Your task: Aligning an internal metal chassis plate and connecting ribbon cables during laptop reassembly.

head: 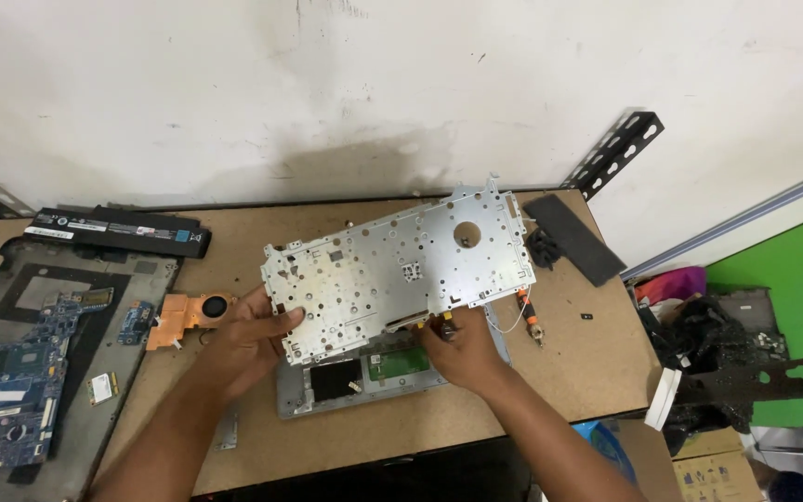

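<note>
Brown workbench [569,372]: your left hand [248,335] and right hand [457,346] grip perforated metal plate [397,265], lifted off grey laptop shell [327,395]; motherboard [6,390] already out.

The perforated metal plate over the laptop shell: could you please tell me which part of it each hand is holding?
The left hand grips the metal plate at its lower left corner; the right hand has its grip on the plate's bottom edge, near the middle.
</note>
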